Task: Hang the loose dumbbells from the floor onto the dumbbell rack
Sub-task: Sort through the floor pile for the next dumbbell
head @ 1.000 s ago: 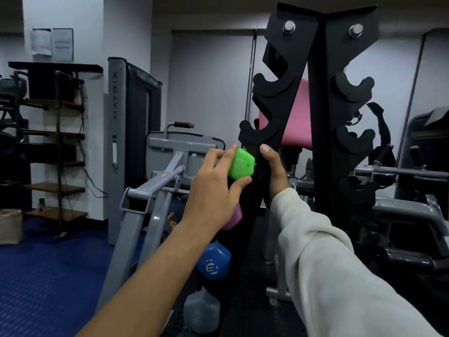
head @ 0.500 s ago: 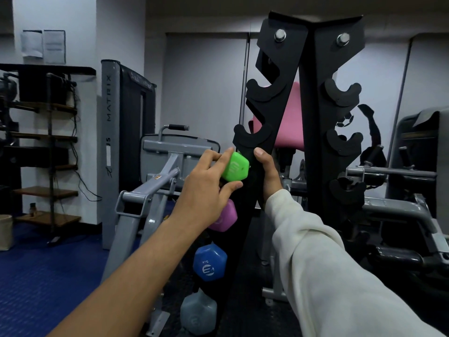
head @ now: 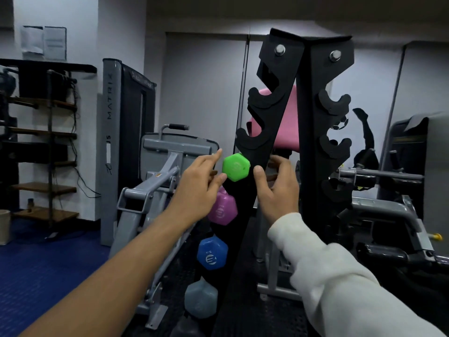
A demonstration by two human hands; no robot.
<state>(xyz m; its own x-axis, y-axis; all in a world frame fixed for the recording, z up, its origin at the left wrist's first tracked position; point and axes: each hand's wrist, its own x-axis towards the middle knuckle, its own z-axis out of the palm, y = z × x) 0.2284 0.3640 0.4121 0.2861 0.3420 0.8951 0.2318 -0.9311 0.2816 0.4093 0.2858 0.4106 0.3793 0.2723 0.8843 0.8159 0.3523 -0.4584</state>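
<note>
Flanking the racked green dumbbell (head: 236, 167): left hand (head: 198, 190), right hand (head: 277, 190), fingers loosely spread

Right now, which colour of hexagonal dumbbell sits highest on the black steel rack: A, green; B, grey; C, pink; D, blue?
A: the green hexagonal dumbbell sits above the pink one, with blue and grey lower on the black steel rack.

Green dumbbell (head: 236, 167) seated on rack (head: 279, 132); both hands (head: 199, 188) (head: 277, 190) open beside it.
</note>
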